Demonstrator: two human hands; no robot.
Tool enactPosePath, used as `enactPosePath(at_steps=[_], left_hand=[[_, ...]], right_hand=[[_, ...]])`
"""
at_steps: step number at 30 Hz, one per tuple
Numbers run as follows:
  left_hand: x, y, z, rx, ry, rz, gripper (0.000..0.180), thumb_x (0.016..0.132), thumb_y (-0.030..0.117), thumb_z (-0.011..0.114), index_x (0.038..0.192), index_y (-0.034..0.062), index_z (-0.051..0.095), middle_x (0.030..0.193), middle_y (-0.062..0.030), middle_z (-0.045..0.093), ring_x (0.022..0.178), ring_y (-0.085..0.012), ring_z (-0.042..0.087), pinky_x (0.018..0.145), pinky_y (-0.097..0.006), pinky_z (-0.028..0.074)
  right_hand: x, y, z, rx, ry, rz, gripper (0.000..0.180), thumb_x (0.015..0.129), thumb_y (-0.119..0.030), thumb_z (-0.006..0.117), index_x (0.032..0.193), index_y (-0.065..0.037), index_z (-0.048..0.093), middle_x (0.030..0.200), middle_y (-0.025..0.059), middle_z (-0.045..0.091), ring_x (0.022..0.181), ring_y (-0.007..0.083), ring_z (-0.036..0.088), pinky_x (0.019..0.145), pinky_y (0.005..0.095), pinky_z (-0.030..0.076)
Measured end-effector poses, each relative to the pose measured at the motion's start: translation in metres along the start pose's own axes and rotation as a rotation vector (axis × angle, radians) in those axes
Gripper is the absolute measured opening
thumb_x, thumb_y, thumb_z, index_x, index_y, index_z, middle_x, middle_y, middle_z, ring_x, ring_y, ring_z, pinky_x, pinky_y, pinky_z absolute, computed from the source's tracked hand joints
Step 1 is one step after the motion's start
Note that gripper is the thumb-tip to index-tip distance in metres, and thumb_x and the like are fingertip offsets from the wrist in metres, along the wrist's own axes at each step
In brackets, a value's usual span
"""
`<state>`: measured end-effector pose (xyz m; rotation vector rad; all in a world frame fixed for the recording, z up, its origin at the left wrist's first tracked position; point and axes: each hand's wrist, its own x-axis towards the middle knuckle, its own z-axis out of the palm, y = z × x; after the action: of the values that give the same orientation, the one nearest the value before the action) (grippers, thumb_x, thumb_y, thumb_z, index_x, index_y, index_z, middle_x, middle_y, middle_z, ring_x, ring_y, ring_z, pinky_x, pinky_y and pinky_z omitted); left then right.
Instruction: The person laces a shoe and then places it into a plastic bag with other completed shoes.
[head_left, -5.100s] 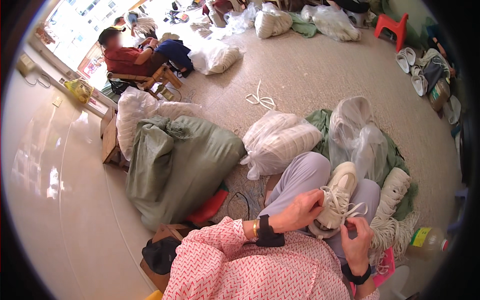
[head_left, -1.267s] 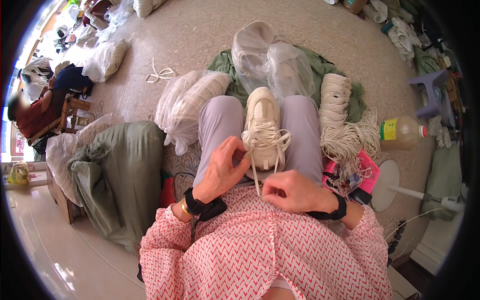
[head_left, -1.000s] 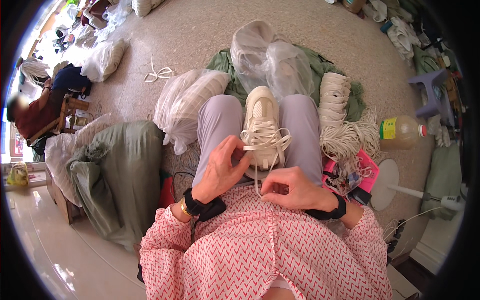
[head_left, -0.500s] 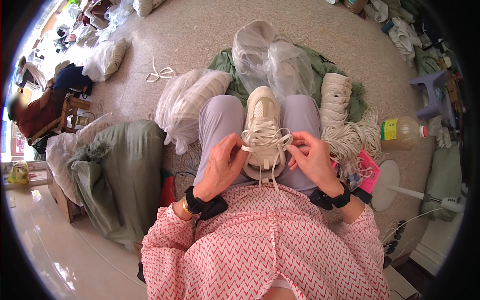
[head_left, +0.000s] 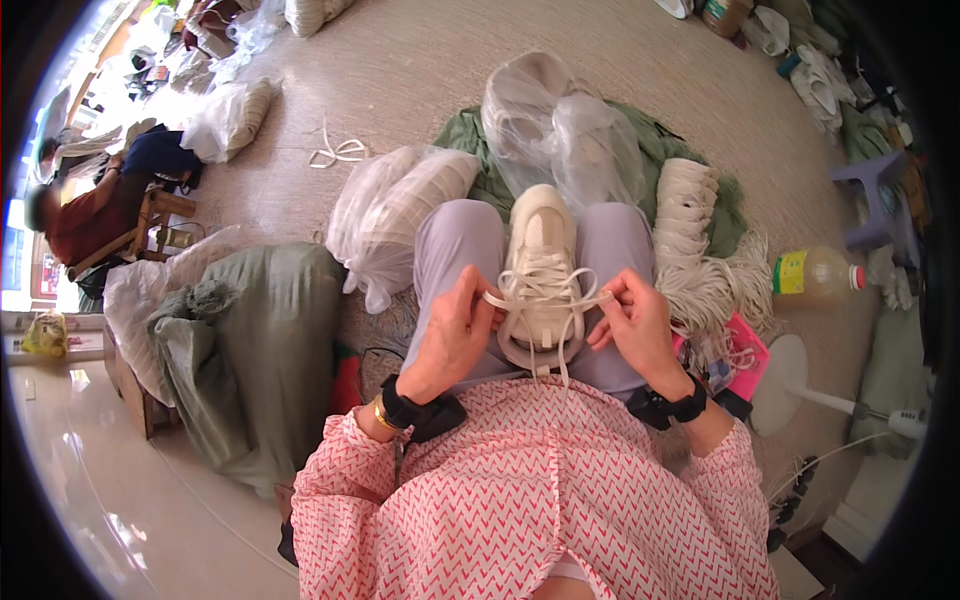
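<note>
A cream sneaker [head_left: 542, 232] is held between my knees, its toe pointing away from me. Its pale flat shoelace [head_left: 546, 303] is tied in a bow across the tongue, and the two loose ends hang toward my lap. My left hand [head_left: 455, 332] pinches the bow's left loop between thumb and fingers. On the other side, my right hand [head_left: 636, 328] grips the right loop at its tip. Both loops are stretched sideways between the hands.
Clear plastic bags of shoes [head_left: 400, 215] lie beyond my knees on green cloth [head_left: 470, 165]. To the right are stacked pale shoes [head_left: 686, 205], bundled laces [head_left: 705, 295], a pink basket [head_left: 748, 365] and a bottle [head_left: 820, 278]. A green sack [head_left: 265, 360] stands left; another person [head_left: 90, 215] sits farther off.
My hands have moved apart, and the bow's loops are drawn out straighter to either side. The whole view has shifted slightly, so things appear farther right and lower.
</note>
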<state>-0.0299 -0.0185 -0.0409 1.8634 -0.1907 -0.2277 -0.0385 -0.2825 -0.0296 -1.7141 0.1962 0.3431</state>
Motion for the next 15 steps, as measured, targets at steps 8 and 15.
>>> enactPosePath(at_steps=[8,15], left_hand=[[-0.009,-0.001,0.006,0.025,0.115,0.034,0.004,0.101,-0.002,0.046,0.103,0.0001,0.049,0.079,-0.0138,0.067,0.072,-0.0250,0.069,0.066,-0.038,0.055],[-0.016,-0.004,0.009,-0.043,0.158,0.080,0.002,0.100,0.000,0.050,0.102,-0.0003,0.048,0.075,-0.0156,0.065,0.067,-0.0287,0.066,0.063,-0.038,0.052]], right_hand=[[-0.004,0.023,-0.007,0.079,0.023,-0.006,0.008,0.108,-0.006,0.048,0.102,-0.002,0.045,0.072,0.0104,0.062,0.053,0.0220,0.069,0.045,0.0324,0.056],[-0.006,0.020,-0.007,0.066,-0.030,-0.045,0.008,0.106,-0.004,0.051,0.105,0.002,0.046,0.081,0.0126,0.063,0.055,0.0211,0.070,0.045,0.0301,0.057]])
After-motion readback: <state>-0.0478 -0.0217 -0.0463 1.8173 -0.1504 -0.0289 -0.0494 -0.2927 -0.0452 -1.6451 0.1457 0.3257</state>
